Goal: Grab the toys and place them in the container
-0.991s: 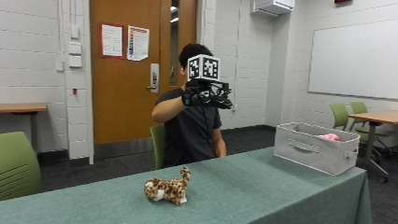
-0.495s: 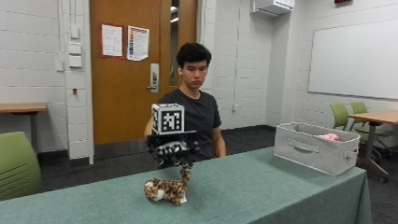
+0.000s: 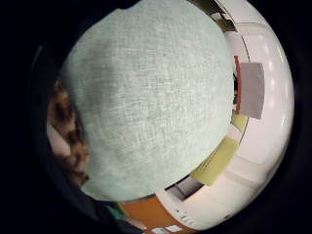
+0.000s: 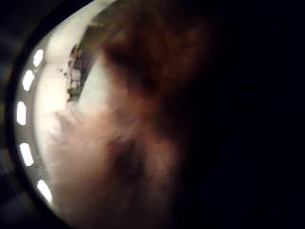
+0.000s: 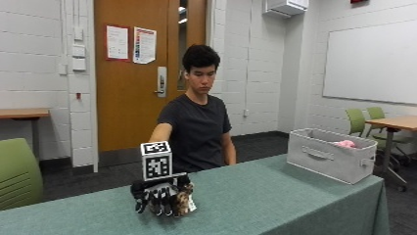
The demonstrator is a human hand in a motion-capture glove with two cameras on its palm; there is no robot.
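My gloved right hand [image 5: 158, 196] is down on the green table [image 5: 280, 196], over a spotted brown plush giraffe [image 5: 186, 201]. The fingers [image 5: 156, 201] curl down round the toy, and only its side shows past them. Brown fur [image 4: 143, 119] fills the thumb side palm view, close to the palm. In the little finger side view the spotted toy [image 3: 66, 131] lies at the edge of the tablecloth [image 3: 151, 97]. The grey fabric container [image 5: 324, 159] stands at the table's far right end, with a pink toy [image 5: 345, 144] inside.
A green chair [image 5: 16, 171] stands at the left, beside the table. More tables and green chairs [image 5: 365, 120] are behind the container. The person's other arm hangs behind the table.
My hand dropped from face height to the table and now covers the giraffe, with its fingers closed round it. The toy has stayed in place.
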